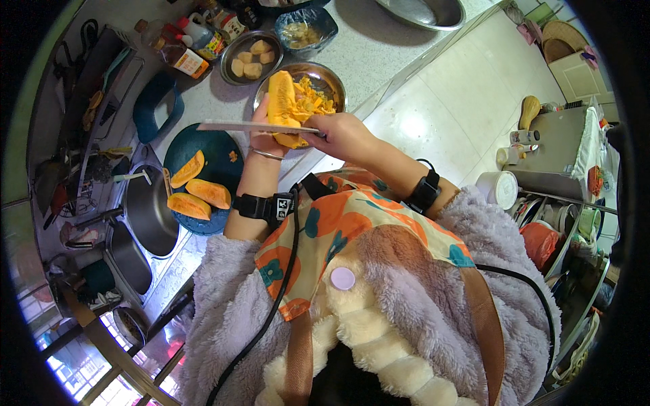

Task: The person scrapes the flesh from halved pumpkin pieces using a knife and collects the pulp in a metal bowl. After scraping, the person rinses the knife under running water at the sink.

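My left hand (265,131) holds a piece of orange pumpkin (281,99) above a metal bowl (339,91). Stringy pumpkin pulp (315,100) lies in this bowl. In my right hand (339,133) is a knife (238,126), seen nearly edge-on, its blade pointing left across my left hand and the lower part of the pumpkin piece. What the blade touches cannot be made out. To the left, a round dark green cutting board (190,139) carries three pumpkin wedges (208,193) and a small scrap of pulp (233,156).
Behind the bowl stand a smaller metal bowl (253,57) with several pale chunks and a bag-lined container (306,31). Sauce bottles (185,58), a dark green plastic frame (158,106) and a double sink (152,208) are at the left. A metal basin (426,12) sits farther back.
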The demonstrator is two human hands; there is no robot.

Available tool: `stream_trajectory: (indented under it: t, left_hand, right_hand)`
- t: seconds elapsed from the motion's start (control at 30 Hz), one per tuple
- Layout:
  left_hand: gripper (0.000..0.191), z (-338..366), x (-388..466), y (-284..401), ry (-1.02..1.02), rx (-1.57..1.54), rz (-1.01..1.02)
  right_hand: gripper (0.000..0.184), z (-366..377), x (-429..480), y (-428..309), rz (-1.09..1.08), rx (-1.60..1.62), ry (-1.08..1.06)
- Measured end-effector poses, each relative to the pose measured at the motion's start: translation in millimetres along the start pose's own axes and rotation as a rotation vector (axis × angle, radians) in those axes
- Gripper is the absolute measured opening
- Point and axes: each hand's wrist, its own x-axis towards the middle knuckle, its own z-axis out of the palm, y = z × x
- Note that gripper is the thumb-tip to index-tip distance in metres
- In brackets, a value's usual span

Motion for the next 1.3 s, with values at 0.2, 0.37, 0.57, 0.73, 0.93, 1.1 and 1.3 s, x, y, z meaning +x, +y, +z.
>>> stream_trajectory:
  t: [0.2,0.37,0.57,0.73,0.93,1.1,1.3]
  left_hand:
    - [0.046,-3,-5,-1,0.155,-0.014,-0.061]
    - [0.044,-8,-6,-8,0.345,0.066,0.059]
    - [0.043,-13,4,-16,0.387,0.116,-0.02]
    - [0.042,-11,4,-12,0.435,0.137,0.049]
    - [0.045,-14,-2,-9,0.31,0.029,0.039]
    - [0.039,-19,5,-13,0.341,0.012,0.05]
    - [0.04,-9,7,-20,0.38,0.014,0.098]
  right_hand:
    - [0.028,12,4,6,0.065,0.053,0.042]
    - [0.029,24,6,10,0.209,0.233,0.076]
    - [0.027,22,15,15,0.399,0.382,0.113]
    - [0.027,15,10,13,0.299,0.527,0.113]
    - [0.028,18,14,13,0.164,0.314,0.026]
    - [0.028,27,16,17,0.174,0.13,0.103]
    - [0.026,31,19,23,0.165,0.128,0.193]
